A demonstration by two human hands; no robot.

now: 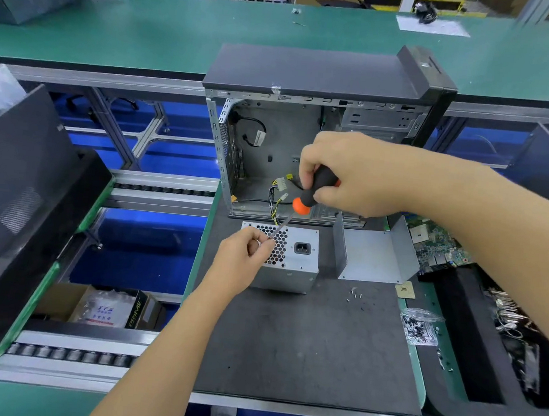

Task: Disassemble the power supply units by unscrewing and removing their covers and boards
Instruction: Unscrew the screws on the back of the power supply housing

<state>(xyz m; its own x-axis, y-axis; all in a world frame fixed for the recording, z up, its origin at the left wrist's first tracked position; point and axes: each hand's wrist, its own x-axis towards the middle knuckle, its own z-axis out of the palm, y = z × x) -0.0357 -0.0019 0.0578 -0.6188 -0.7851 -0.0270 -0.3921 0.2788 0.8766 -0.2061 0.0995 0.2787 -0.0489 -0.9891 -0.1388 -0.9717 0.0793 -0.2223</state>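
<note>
One grey power supply [290, 261] sits on the dark mat [305, 341], just in front of the open computer case [287, 149]. Its vented face, with a honeycomb grille and one power socket, points up toward the camera. The left hand [242, 261] is at the near left corner of the power supply, its fingers curled and pinching the thin metal shaft of one screwdriver [314, 191] right over the grille. The right hand [351, 174] is above and behind the box, fingers wrapped around the screwdriver's black handle, whose orange collar shows below the fist. The tool slants down from the right hand to the left.

To the right of the power supply stands one bent grey metal cover [374, 255], not touching it. A few loose screws [355, 294] lie on the mat near the box's right front corner; their exact number is hard to tell. Further right lie one green circuit board [437, 250] and a clear bag of small parts [419, 327].
</note>
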